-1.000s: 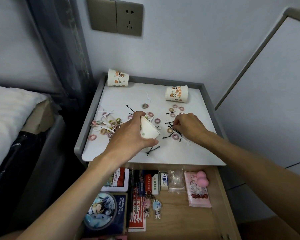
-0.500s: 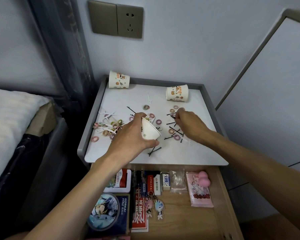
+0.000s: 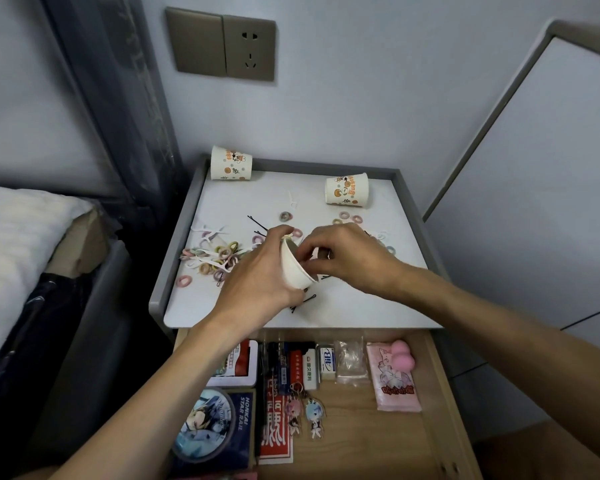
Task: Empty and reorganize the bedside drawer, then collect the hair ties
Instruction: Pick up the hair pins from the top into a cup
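The left hand (image 3: 257,275) grips a plain white paper cup (image 3: 297,271), held tilted over the middle of the white worktop (image 3: 278,185); the right hand (image 3: 347,254) has its fingertips (image 3: 303,252) bunched at the cup's mouth, and whether they pinch anything cannot be told; hair ties (image 3: 222,252) lie scattered on the worktop, most heaped at the left among white floss picks (image 3: 210,233), a few at the right; black hairpins (image 3: 257,221) lie between them; 2 printed cups (image 3: 231,163) lie on their sides at the back; below, the open drawer (image 3: 361,441) holds packets and keychains.
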{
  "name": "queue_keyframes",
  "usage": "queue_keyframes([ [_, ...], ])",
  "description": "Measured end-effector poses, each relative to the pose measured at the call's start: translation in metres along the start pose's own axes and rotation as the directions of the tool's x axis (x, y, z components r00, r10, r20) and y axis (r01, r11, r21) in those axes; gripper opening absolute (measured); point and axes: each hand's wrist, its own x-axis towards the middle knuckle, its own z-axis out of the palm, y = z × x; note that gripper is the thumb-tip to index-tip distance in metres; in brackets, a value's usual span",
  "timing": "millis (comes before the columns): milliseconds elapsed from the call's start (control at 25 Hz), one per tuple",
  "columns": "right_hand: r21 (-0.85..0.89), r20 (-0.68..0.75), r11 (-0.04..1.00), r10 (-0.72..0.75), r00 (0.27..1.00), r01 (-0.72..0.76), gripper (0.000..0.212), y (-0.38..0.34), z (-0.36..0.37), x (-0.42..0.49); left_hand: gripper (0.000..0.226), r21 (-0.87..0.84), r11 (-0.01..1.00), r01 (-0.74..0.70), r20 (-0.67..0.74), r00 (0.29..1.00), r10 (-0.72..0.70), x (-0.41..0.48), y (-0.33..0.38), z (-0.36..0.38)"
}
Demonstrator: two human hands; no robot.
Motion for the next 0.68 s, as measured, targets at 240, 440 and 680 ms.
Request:
queue_keyframes([
  [240,0.533,0.046,0.791,0.329,0.943,-0.302,0.004,0.002,0.013,-0.009,0.096,0.009,1.0,-0.007,-0.027,1.0,0.007,0.0,-0.001,0.0],
  [440,0.522,-0.147,0.797,0.436,0.888,-0.305,0.005,0.039,0.002,0.001,0.093,-0.019,0.999,0.04,-0.11,0.993,-0.042,0.001,-0.003,-0.002],
  [680,-0.076,-0.244,0.812,0.547,0.801,-0.578,0.021,0.141,-0.017,0.001,0.092,-0.016,0.999,0.032,-0.11,0.993,-0.034,0.002,-0.002,-0.003],
])
